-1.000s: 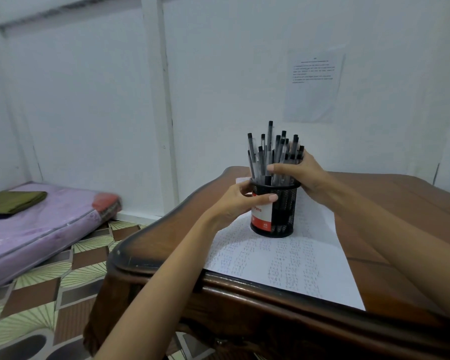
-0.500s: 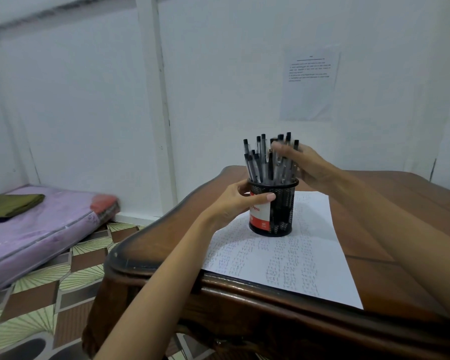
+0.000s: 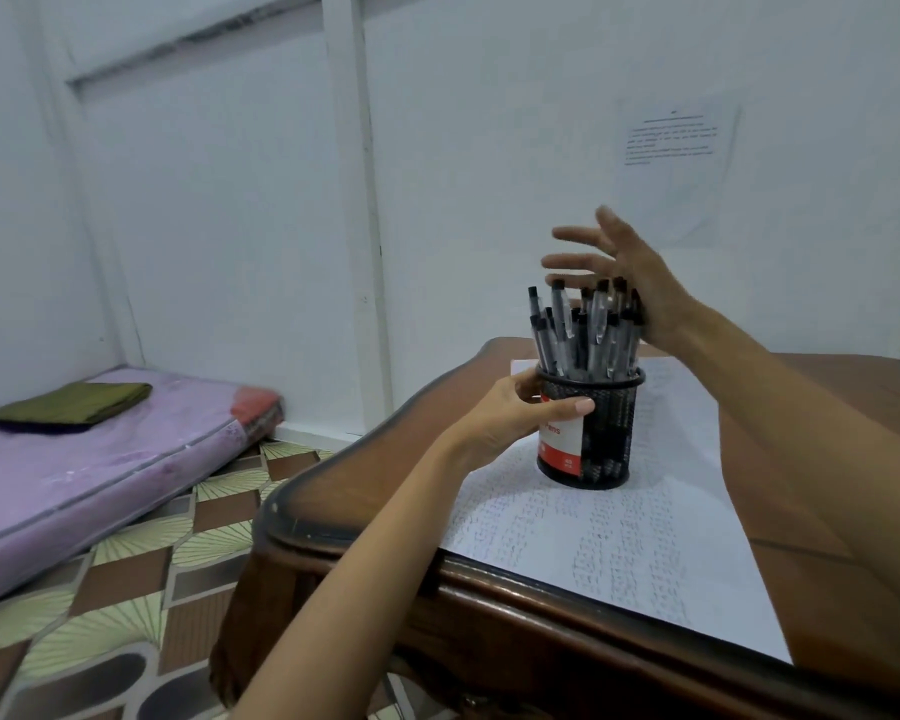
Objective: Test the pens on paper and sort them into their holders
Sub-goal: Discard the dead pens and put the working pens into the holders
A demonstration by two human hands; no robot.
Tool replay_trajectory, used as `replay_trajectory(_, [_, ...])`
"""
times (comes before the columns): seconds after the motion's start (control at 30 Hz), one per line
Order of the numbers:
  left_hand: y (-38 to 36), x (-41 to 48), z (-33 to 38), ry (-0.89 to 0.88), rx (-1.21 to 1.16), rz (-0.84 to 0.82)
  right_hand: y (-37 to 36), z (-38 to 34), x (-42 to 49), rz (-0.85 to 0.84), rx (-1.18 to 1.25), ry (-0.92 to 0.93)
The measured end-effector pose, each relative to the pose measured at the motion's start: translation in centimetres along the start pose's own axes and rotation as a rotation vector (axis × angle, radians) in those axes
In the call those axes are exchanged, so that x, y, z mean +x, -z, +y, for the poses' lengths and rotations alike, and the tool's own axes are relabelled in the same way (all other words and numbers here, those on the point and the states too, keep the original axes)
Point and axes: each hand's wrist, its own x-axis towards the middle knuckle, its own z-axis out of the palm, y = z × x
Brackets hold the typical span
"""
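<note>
A black mesh pen holder [image 3: 609,428] with a red and white label stands on a white sheet of paper [image 3: 645,537] covered in small pen marks. Several clear pens with black caps [image 3: 583,335] stick up out of it. My left hand [image 3: 510,418] grips the holder's left side, thumb across the label. My right hand [image 3: 619,272] hovers just behind and above the pen tops with its fingers spread and straight, holding nothing.
The paper lies on a dark wooden table [image 3: 437,589] with a curved, raised edge. A printed notice [image 3: 671,163] hangs on the white wall behind. Left of the table, a purple mattress [image 3: 84,459] with a folded green cloth [image 3: 74,405] lies on the patterned floor.
My right hand has lifted off the pen tops and opened, its fingers now spread above them. My left hand stays on the holder.
</note>
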Motion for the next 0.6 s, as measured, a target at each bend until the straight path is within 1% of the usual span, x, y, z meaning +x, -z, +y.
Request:
replay_trajectory(0.07, [-0.16, -0.11, 0.09, 0.005, -0.001, 0.009, -0.59, -0.21, -0.14, -0.058, -0.226, 0.003])
replay_trajectory(0.1, [-0.18, -0.13, 0.07, 0.003, -0.005, 0.011, -0.64, -0.21, -0.2, -0.06, -0.27, 0.007])
replay_trajectory(0.13, [-0.17, -0.12, 0.04, 0.001, -0.007, 0.01, -0.66, -0.19, -0.3, -0.033, -0.252, 0.005])
replay_trajectory(0.23, [-0.11, -0.07, 0.01, 0.009, -0.017, 0.0, -0.52, 0.2, -0.31, 0.163, -0.09, 0.019])
replay_trajectory(0.3, [-0.1, -0.03, -0.09, 0.007, -0.023, -0.007, -0.69, 0.36, -0.21, 0.248, -0.069, 0.052])
replay_trajectory(0.5, [0.07, 0.24, -0.18, 0.013, -0.021, -0.001, -1.08, 0.18, 0.21, 0.376, -0.042, 0.103])
replay_trajectory(0.57, [0.17, 0.37, -0.31, 0.014, -0.02, -0.004, -0.81, 0.02, 0.11, 0.383, -0.028, 0.103])
replay_trajectory(0.6, [0.19, 0.43, -0.36, 0.011, -0.02, -0.009, -0.67, -0.16, 0.04, 0.359, -0.044, 0.107])
